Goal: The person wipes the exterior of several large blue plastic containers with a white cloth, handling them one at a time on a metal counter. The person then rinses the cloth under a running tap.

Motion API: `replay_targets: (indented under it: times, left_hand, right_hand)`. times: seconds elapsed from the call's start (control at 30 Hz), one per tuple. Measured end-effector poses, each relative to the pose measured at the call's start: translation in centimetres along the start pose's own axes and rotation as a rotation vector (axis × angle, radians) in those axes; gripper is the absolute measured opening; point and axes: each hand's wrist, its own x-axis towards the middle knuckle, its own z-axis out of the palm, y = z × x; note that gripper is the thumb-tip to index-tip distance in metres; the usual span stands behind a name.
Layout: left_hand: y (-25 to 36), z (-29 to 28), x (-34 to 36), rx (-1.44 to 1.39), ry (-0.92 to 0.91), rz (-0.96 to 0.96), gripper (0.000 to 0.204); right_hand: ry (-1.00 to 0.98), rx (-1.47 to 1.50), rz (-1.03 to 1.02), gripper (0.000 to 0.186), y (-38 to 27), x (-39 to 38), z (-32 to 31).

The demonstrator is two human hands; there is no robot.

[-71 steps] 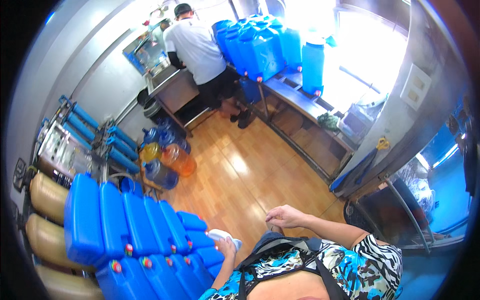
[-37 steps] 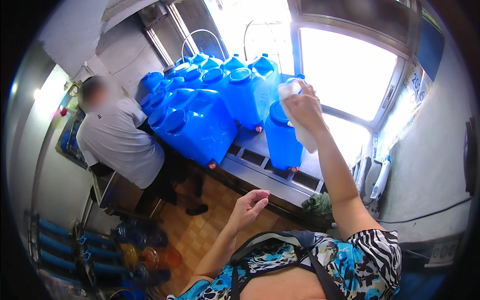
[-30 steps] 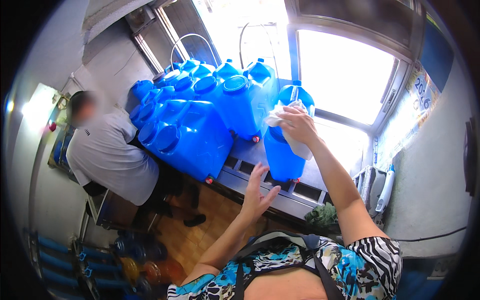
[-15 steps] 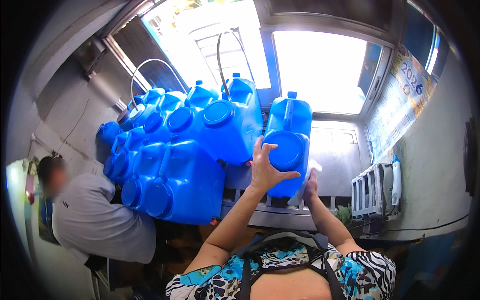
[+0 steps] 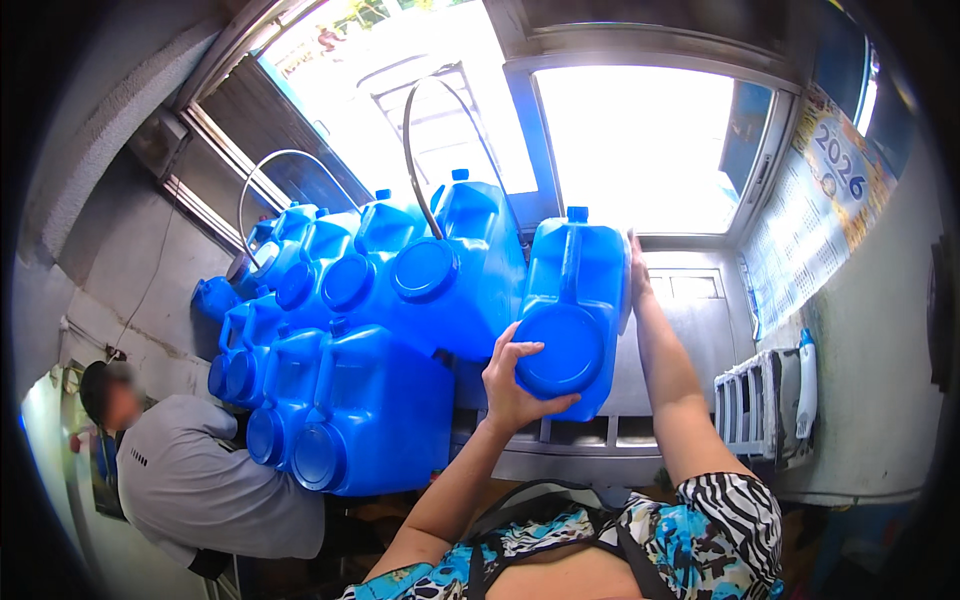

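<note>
Left hand (image 5: pixel 512 385) fingers curl around the jug (image 5: pixel 572 300) cap, right hand (image 5: pixel 636 268) braces its far side, grip unclear; best kept level beside the stack (image 5: pixel 360 340).

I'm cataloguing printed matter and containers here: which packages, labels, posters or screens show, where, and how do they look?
Wall calendar poster: right wall by the window, tall rectangle, yellow and pale blue.
Blue jerrycan: on the sill ledge, held by the left hand and right hand, round cap facing out.
Stacked blue jerrycans: left of it, same shape.
White bottle: right ledge, blue cap.
</note>
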Motion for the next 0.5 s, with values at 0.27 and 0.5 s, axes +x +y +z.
replay_targets:
  times: [0.27, 0.5]
  left_hand:
    - [0.1, 1.2, 0.3, 0.047, 0.056, -0.005, 0.105]
    - [0.8, 3.4, 0.6, -0.027, 0.08, 0.005, 0.11]
  right_hand:
    - [0.11, 0.095, 0.498, 0.07, 17.0, -16.4, -6.0]
    - [0.0, 0.058, 0.152, 0.057, 0.9, -12.5, -2.0]
